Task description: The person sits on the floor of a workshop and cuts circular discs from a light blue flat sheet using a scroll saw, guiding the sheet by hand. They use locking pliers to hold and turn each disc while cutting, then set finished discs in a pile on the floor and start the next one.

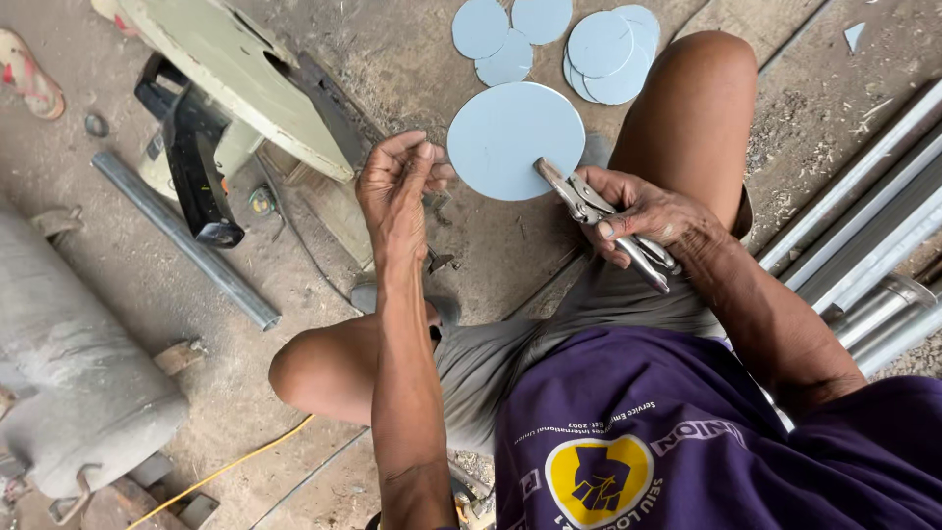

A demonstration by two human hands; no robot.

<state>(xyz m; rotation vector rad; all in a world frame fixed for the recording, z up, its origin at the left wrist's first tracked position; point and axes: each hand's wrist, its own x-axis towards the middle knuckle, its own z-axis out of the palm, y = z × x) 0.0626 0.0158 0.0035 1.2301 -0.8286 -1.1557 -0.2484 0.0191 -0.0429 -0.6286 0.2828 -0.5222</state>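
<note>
**Pale blue disc clamped in locking pliers**

Pale blue and flat, a round sheet disc [515,139] sits at upper centre of the frame, held above a dusty concrete floor [412,59]. The right hand [643,216] is wrapped tight around the handles of steel locking pliers [601,218], whose nose bites the disc's lower edge. The left hand [397,182] is at the disc's left rim, fingers curled together with the fingertips pinched at or just beside the edge; whether they actually touch it cannot be told.

Above the disc, at the top edge of the frame, a loose heap of smaller blue discs [564,39] lies overlapping on the floor. In the upper left stands a cream-coloured machine [235,74] with a black handle, and just below it a grey metal pipe [186,240] lies slantwise. A bundle of long metal tubes [868,236] runs along the right side. A yellow cable [231,466] crosses the floor at lower left.
</note>
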